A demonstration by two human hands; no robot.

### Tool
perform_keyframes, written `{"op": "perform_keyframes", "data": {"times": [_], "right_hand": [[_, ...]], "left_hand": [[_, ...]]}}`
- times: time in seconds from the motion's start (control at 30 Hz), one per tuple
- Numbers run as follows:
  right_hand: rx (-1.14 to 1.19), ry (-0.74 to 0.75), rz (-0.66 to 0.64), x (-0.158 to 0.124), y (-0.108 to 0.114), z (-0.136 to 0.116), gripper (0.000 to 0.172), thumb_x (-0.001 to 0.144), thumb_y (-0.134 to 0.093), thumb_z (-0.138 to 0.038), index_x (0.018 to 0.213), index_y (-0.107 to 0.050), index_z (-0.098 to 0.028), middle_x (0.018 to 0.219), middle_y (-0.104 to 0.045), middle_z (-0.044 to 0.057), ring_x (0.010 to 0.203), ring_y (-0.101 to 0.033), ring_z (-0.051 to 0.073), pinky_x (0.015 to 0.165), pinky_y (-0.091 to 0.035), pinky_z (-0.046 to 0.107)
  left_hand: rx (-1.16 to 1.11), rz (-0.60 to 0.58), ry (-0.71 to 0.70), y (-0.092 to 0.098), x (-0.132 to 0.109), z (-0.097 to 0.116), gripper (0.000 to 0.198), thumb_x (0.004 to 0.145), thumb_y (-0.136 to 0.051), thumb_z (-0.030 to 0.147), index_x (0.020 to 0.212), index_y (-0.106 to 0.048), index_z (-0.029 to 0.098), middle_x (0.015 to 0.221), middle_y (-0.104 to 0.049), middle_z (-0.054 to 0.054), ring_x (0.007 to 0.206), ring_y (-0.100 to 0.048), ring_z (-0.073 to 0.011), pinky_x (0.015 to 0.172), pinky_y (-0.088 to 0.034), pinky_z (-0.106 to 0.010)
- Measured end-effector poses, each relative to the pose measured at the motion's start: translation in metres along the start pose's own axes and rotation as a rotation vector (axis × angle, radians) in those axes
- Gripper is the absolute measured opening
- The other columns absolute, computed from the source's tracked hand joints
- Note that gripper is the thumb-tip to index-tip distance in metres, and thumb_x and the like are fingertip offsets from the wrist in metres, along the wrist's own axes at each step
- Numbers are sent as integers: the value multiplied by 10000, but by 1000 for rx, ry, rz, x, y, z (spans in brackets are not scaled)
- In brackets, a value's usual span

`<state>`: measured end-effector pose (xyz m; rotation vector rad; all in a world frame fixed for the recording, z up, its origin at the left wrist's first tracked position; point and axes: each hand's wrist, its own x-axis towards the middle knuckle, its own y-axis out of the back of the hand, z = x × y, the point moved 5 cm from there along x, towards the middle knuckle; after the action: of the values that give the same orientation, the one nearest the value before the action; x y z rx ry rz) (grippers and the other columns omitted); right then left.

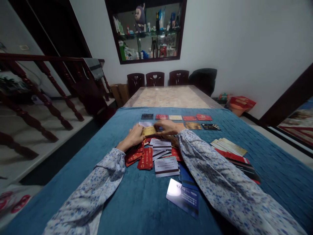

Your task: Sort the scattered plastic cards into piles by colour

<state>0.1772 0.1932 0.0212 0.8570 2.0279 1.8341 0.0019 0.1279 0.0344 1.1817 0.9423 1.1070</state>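
A gold card (148,131) lies between my hands, above the far side of a loose card pile. My left hand (133,138) pinches its left end. Curled over its right end are the fingers of my right hand (167,127), with a dark blue card (160,129) partly showing under them. In the pile below are red cards (146,159), silver-grey striped cards (167,166) and blue cards (188,179) partly under my right sleeve. Closest to me, a shiny blue-and-silver card (183,196) lies at an angle. Just beyond my left fingers a pale lilac card (145,124) shows.
Cards lie in rows farther out, among them a black card (147,116), a cream card (175,117) and a black patterned card (210,127). Fanned cream cards (228,146) sit right of my right arm. A blue cloth (110,195) covers the near table.
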Motion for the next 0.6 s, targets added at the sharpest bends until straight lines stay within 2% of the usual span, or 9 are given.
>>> {"op": "perform_keyframes", "data": {"times": [0.13,0.3,0.4,0.6], "right_hand": [[-15,-6,-17,-8,6,0,327,843,-765,-336,1102,-724,-140,1036,-735,115,944,-607,234,779,-413,310],[-45,-1,14,-21,15,5,349,813,-795,-440,1001,-748,-150,964,-730,111,926,-606,249,820,-428,334],[-78,-12,28,-30,21,10,365,791,-806,-475,965,-758,-158,964,-732,116,926,-605,258,839,-428,347],[-108,-18,-11,-54,33,17,296,804,-787,-434,927,-760,-166,980,-737,117,939,-601,256,870,-428,354]], "left_hand": [[-6,-23,-50,3,0,9,332,872,-618,244,1194,-606,169,1333,-593,-151,1257,-574,-324,1043,-473,-436],[17,-41,-74,4,6,26,297,864,-626,244,1155,-606,187,1363,-581,-137,1307,-551,-314,1094,-448,-445],[27,-31,-104,3,11,37,306,843,-632,229,1144,-613,182,1339,-591,-142,1289,-555,-320,1081,-453,-447],[5,-13,-190,1,21,60,289,816,-657,223,1100,-657,167,1274,-618,-148,1202,-599,-331,1029,-489,-434]]}}
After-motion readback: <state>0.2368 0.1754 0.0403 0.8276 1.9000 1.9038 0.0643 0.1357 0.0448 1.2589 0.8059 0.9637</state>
